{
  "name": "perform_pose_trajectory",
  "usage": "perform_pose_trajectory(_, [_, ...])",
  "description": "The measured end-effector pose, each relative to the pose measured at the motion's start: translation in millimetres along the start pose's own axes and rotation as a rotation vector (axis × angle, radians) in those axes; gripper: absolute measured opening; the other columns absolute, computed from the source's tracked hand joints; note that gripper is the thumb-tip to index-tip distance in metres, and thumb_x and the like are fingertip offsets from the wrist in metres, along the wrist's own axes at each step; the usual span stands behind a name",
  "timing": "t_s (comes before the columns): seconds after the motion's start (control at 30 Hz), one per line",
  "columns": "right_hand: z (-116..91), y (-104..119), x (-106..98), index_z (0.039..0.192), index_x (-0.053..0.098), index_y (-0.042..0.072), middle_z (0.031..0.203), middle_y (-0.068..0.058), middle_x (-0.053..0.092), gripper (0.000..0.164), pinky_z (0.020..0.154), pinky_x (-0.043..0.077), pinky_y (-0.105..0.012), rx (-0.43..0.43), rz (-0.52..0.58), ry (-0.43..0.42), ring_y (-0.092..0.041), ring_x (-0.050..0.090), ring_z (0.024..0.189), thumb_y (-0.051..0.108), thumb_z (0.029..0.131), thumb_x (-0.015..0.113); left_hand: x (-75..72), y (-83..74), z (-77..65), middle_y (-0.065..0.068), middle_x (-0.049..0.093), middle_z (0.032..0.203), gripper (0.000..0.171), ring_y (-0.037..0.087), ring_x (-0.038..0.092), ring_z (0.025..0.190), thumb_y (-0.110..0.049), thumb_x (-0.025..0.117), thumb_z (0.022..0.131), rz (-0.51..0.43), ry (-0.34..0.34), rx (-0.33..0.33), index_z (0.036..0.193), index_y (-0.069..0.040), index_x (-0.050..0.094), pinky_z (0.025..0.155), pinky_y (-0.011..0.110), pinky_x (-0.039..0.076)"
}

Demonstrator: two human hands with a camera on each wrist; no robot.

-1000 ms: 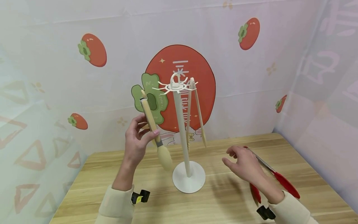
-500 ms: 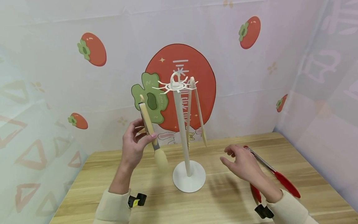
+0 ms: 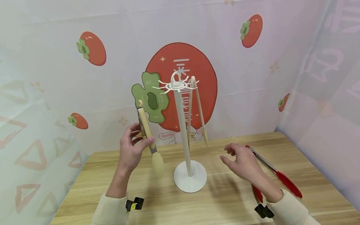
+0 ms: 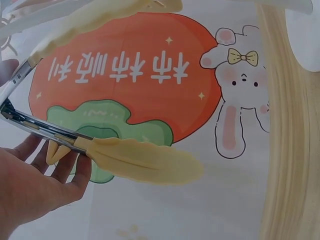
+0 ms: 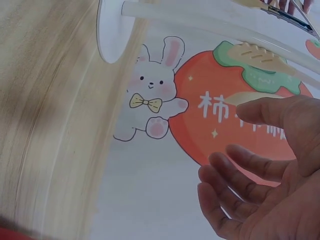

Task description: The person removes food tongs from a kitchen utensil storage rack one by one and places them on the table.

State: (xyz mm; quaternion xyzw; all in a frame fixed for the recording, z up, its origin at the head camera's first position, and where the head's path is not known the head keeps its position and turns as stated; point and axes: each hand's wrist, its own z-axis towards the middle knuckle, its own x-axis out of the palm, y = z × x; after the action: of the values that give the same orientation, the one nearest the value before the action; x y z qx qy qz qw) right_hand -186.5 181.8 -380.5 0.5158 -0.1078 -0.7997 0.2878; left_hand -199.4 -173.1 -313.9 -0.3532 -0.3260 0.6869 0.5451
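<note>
My left hand grips a pair of tongs with cream heads and metal arms, left of the white stand. Their heads point down in the head view. From the left wrist, the metal arms spread apart in a V, one cream head beyond my fingers. A second, pale beige pair of tongs hangs from a hook on the stand's right side. My right hand hovers with loosely bent fingers and holds nothing. Under and beside it lie red-headed tongs, partly hidden by the forearm.
The stand's round white base rests on the wooden table. Several hooks ring its top, below a loop. Behind the table is a printed cloth wall, and another wall closes the right side.
My left hand has moved left and down with the cream tongs, away from the stand. The right hand has shifted very slightly left. The hanging and red tongs stay put.
</note>
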Motion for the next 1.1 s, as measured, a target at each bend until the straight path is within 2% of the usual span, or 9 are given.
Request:
perform_pose_trajectory(0.33, [1, 5, -1, 0.096, 0.066, 0.012, 0.084, 0.002, 0.062, 0.027, 0.064, 0.045, -0.033, -0.009, 0.008, 0.0, -0.018, 0.059, 0.08, 0.031, 0.078, 0.073, -11.6, 7.3, -9.2, 0.009, 0.05, 0.115, 0.058, 0.024, 0.044, 0.104, -0.012, 0.076, 0.077, 0.099, -0.009, -0.063, 0.127, -0.003, 0.047, 0.094, 0.044, 0.035])
perform_pose_trajectory(0.7, [2, 8, -3, 0.095, 0.066, 0.012, 0.084, 0.002, 0.062, 0.025, 0.064, 0.045, -0.033, -0.019, 0.011, -0.004, -0.018, 0.059, 0.079, 0.029, 0.078, 0.074, -20.9, 13.7, -12.1, 0.013, 0.05, 0.115, 0.061, 0.027, 0.043, 0.101, -0.018, 0.078, 0.076, 0.181, -0.027, -0.137, 0.126, -0.001, 0.047, 0.09, 0.045, 0.036])
perform_pose_trajectory(1.1, [2, 12, -4, 0.096, 0.066, 0.01, 0.085, 0.001, 0.062, 0.025, 0.064, 0.046, -0.034, -0.021, 0.025, -0.003, -0.019, 0.059, 0.08, 0.027, 0.078, 0.074, -33.6, 18.3, -17.7, 0.015, 0.047, 0.118, 0.066, 0.024, 0.045, 0.104, -0.027, 0.077, 0.077, 0.279, -0.033, -0.264, 0.129, -0.004, 0.045, 0.088, 0.038, 0.04])
